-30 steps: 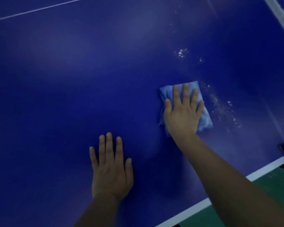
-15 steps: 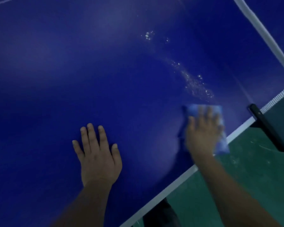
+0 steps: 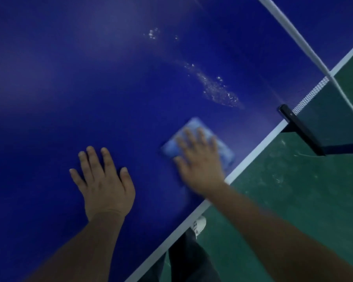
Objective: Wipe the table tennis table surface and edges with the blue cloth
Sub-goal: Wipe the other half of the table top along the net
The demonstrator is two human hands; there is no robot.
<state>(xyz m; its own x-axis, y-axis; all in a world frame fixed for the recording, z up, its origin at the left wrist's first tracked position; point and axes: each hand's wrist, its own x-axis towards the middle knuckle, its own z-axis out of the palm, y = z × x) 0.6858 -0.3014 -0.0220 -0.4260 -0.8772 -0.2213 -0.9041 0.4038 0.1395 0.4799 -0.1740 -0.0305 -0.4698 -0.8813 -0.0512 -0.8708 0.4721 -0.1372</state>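
R hand (image 3: 200,163) fingers straight, flat on blue cloth (image 3: 222,148), blurred, near white side edge (image 3: 251,157) of table (image 3: 69,78). L hand (image 3: 105,185) fingers spread, flat on surface, beside cloth. Wet streak (image 3: 218,90) beyond cloth. Black net clamp (image 3: 300,129) w/ net (image 3: 312,92) on edge, right of cloth.

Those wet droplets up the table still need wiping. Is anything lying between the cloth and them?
Nothing visible does. The right hand presses the blue cloth flat near the white edge, and only bare blue table lies between it and the droplets.
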